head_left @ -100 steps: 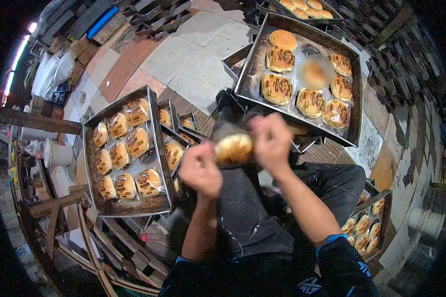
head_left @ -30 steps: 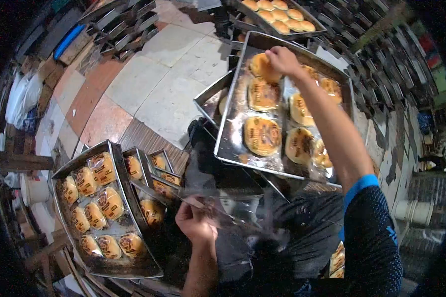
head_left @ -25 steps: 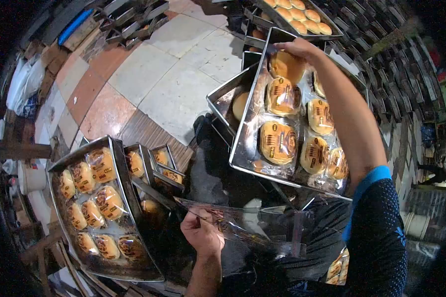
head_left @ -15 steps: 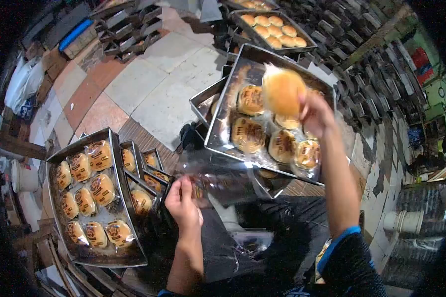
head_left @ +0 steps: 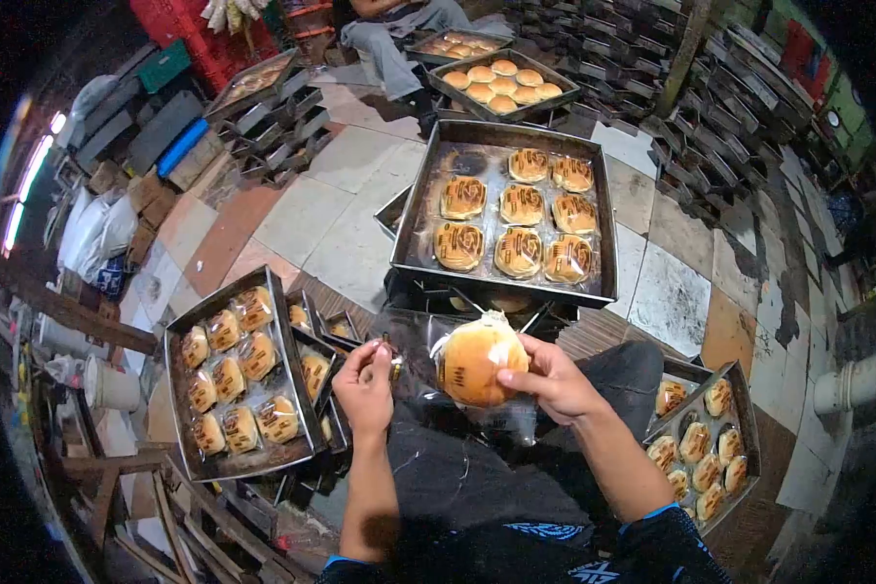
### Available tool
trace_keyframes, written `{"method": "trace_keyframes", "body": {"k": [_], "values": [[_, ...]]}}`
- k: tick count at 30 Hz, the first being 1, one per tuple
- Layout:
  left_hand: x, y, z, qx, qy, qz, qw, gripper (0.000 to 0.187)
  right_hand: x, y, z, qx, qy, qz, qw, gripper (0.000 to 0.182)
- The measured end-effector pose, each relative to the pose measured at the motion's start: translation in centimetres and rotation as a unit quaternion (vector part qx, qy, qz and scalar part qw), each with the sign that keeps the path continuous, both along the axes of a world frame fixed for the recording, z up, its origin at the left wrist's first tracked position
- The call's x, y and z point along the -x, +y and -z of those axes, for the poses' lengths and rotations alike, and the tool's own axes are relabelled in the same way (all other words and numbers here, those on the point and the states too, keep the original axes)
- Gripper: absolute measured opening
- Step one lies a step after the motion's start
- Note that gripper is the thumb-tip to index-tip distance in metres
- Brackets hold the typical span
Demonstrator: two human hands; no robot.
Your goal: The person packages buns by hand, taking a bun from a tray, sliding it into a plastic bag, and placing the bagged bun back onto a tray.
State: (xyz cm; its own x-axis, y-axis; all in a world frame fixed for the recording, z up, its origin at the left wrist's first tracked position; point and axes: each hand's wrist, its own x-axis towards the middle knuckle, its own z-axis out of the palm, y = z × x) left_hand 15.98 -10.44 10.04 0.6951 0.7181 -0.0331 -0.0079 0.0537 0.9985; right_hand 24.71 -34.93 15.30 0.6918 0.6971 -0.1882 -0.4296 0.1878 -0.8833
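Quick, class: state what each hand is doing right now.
Left hand: closed, pinching the clear plastic bag.
Right hand: closed around the bun.

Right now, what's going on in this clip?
A seated person is bagging buns. The right hand holds a round golden bun at the mouth of a clear plastic bag, which the left hand pinches by its edge. Ahead, a metal tray holds seven wrapped buns; another tray of wrapped buns stands at the left, a third at the right. Farther back, a tray of unwrapped buns.
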Motion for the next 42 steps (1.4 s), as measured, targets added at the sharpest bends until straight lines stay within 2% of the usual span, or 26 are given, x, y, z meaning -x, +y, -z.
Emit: {"method": "trace_keyframes", "body": {"k": [2,4,5,6,8,9,12,13,14,16,17,20,22,24,25,26,30,32,33,35,36,38,39,40,41,42], "values": [[-0.2,-0.3,-2.4,-0.066,-0.063,-0.012,0.996,0.016,0.7,0.2,-0.9,-0.009,-0.024,-0.016,1.000,0.045],[-0.1,-0.4,-3.2,-0.262,0.014,-0.021,0.965,0.030,2.3,0.9,-2.7,-0.010,-0.116,0.047,0.992,0.042],[-0.4,-1.0,-3.1,-0.147,-0.017,-0.004,0.989,0.055,3.4,1.4,-3.7,0.084,-0.286,0.102,0.949,0.038],[-0.8,-4.6,-7.5,0.162,-0.161,0.042,0.973,0.071,4.3,2.0,-4.3,0.128,-0.427,0.145,0.883,0.042],[-0.7,-6.4,-7.6,0.352,-0.296,0.221,0.860,0.079,4.4,3.6,-3.9,0.091,-0.643,0.164,0.743,0.052],[-0.5,-7.1,-8.9,0.372,-0.319,0.201,0.848,0.082,4.5,3.9,-4.5,0.092,-0.689,0.137,0.706,0.053],[0.0,-5.7,-11.0,0.451,-0.382,0.227,0.774,0.083,6.0,4.3,-6.8,0.124,-0.672,0.058,0.728,0.044],[0.5,-5.7,-11.7,0.373,-0.334,0.202,0.842,0.089,6.0,4.3,-6.8,0.122,-0.670,0.058,0.730,0.044],[1.2,-7.0,-11.8,0.372,-0.332,0.201,0.843,0.089,5.9,4.0,-6.7,0.114,-0.695,0.074,0.706,0.043],[2.9,-10.5,-11.9,0.113,-0.277,0.122,0.946,0.103,5.7,3.6,-6.9,0.106,-0.718,0.089,0.682,0.042],[3.7,-10.7,-12.7,0.160,-0.282,0.142,0.935,0.113,5.8,3.4,-7.3,0.092,-0.737,0.112,0.660,0.041],[2.9,-6.6,-14.3,0.320,-0.369,0.201,0.849,0.108,5.9,3.2,-7.0,0.074,-0.758,0.120,0.637,0.039],[2.0,-6.7,-13.4,0.275,-0.348,0.217,0.870,0.100,5.7,3.6,-7.2,0.098,-0.777,0.092,0.615,0.039],[2.2,-9.6,-11.5,0.096,-0.225,0.187,0.951,0.090,5.8,4.6,-7.4,0.152,-0.740,0.113,0.645,0.037],[1.0,-10.5,-12.4,-0.006,-0.272,0.141,0.952,0.081,5.9,5.1,-7.9,0.179,-0.713,0.095,0.671,0.036],[1.0,-9.4,-10.4,0.254,-0.264,0.195,0.910,0.086,6.0,5.3,-8.3,0.207,-0.682,0.077,0.698,0.035],[-0.5,-3.7,-7.9,0.425,-0.284,0.144,0.847,0.075,6.8,4.3,-5.9,0.189,-0.645,0.042,0.739,0.031],[-0.2,-2.8,-7.8,0.447,-0.290,0.131,0.836,0.074,5.8,2.9,-4.6,0.125,-0.550,-0.210,0.799,0.026],[-0.2,-3.2,-7.8,0.450,-0.287,0.131,0.836,0.074,5.6,2.9,-4.3,0.127,-0.546,-0.210,0.801,0.026],[-0.7,-4.8,-7.7,0.456,-0.290,0.133,0.831,0.076,4.2,3.5,-5.1,0.071,-0.427,-0.120,0.894,0.021],[-1.1,-5.3,-7.2,0.468,-0.296,0.193,0.810,0.070,3.6,4.6,-5.6,0.052,-0.464,-0.100,0.879,0.018],[-1.5,-5.5,-6.3,0.381,-0.169,0.204,0.886,0.064,3.2,5.7,-4.4,0.052,-0.492,-0.145,0.857,0.013],[-2.0,-4.8,-5.9,0.479,-0.178,0.154,0.845,0.060,3.5,5.6,-4.6,0.037,-0.485,-0.170,0.857,0.012],[-1.7,-3.0,-4.9,0.558,-0.203,0.225,0.773,0.060,4.1,5.4,-5.2,0.020,-0.478,-0.196,0.856,0.011],[-1.6,-1.9,-4.5,0.548,-0.222,0.219,0.776,0.061,4.4,4.9,-6.5,-0.086,-0.447,-0.222,0.862,0.008],[-1.6,-1.4,-4.3,0.538,-0.243,0.211,0.779,0.061,4.2,3.9,-7.0,-0.151,-0.351,-0.329,0.864,0.005]]}}
